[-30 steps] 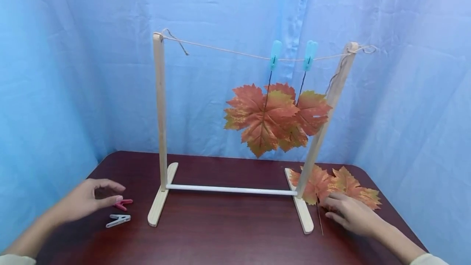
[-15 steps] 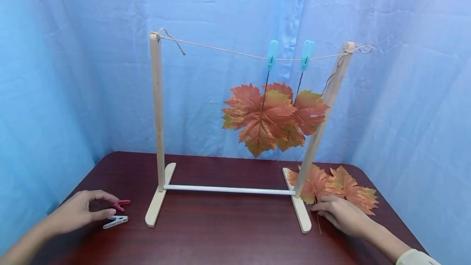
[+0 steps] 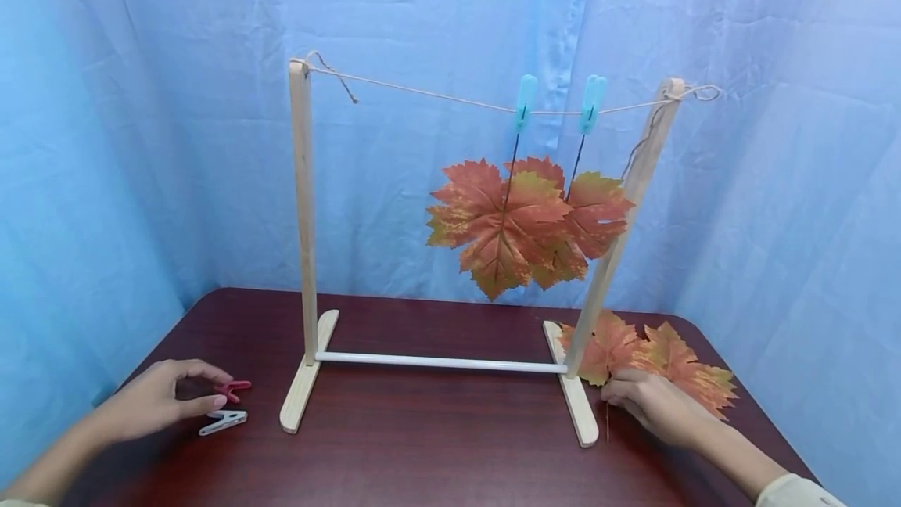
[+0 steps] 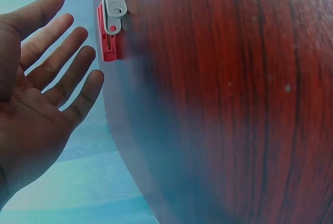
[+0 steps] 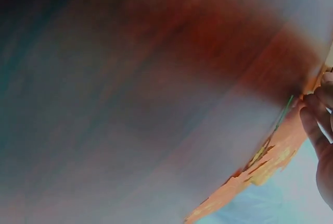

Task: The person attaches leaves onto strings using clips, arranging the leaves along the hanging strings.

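In the head view my left hand (image 3: 151, 401) is at the table's left side, thumb and fingers spread beside a red clothespin (image 3: 235, 391) and a white clothespin (image 3: 224, 422). The left wrist view shows its fingers (image 4: 83, 67) fairly straight, with nothing between them. My right hand (image 3: 658, 409), at the right, pinches the stem of an orange artificial leaf (image 3: 608, 346); the stem's end (image 3: 608, 425) sticks out below the fingertips. A second orange leaf (image 3: 693, 374) lies against it, partly behind the hand. In the right wrist view the fingertips meet the leaf edge (image 5: 276, 146).
Between the hands stands a wooden frame with a left post (image 3: 303, 217), a right post (image 3: 626, 233) and a white rod (image 3: 436, 362). Two leaves (image 3: 493, 217) hang from its string (image 3: 422, 91) by turquoise clothespins (image 3: 525, 104). A blue curtain (image 3: 394, 178) surrounds the dark red table (image 3: 422, 444).
My left hand has come lower, closer to the clothespins. My right hand has settled on the leaf stem, and the leaves under it have shifted slightly to the right.
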The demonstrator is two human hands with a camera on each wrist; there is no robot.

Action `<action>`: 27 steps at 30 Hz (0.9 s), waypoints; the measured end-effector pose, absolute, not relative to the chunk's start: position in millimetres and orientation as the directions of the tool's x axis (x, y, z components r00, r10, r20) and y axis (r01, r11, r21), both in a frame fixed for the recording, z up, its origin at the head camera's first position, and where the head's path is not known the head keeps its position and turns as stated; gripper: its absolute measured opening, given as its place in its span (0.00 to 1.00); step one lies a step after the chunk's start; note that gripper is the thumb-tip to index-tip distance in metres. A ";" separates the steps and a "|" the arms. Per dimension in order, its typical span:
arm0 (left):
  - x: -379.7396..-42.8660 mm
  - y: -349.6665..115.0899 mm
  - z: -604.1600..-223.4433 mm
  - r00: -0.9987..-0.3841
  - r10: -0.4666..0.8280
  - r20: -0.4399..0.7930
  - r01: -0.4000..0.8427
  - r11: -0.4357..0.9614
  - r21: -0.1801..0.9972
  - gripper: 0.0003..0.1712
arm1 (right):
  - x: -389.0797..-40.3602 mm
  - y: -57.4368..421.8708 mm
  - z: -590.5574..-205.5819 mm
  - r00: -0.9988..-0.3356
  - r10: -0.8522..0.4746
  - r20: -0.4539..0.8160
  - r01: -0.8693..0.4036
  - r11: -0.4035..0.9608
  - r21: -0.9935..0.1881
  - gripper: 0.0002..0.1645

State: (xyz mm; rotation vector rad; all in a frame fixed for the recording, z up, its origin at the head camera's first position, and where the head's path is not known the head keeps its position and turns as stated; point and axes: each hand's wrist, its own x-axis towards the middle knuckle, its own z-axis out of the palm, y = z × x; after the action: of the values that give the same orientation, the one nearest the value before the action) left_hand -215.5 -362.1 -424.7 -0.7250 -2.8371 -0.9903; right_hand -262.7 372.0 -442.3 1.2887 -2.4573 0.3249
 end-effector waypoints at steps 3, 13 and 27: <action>-215.2 -362.7 -426.8 -0.880 0.426 0.210 0.465 0.684 0.563 0.13 | -264.1 371.2 -438.9 -0.519 -0.746 0.417 -0.831 0.554 -0.043 0.18; -217.6 -363.1 -428.6 -0.912 0.373 0.173 0.407 0.759 0.509 0.13 | -267.2 367.1 -424.0 -0.494 -0.753 0.435 -0.833 0.554 0.012 0.22; -219.3 -365.7 -436.7 -0.903 0.411 0.128 0.413 0.744 0.525 0.19 | -267.9 356.5 -401.7 -0.423 -0.772 0.474 -0.850 0.520 0.089 0.27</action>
State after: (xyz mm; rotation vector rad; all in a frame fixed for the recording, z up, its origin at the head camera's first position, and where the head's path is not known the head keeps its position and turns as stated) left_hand -219.3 -365.7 -436.7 -0.6927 -2.9300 -0.8838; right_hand -267.9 356.5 -401.7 1.3250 -2.3035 0.2261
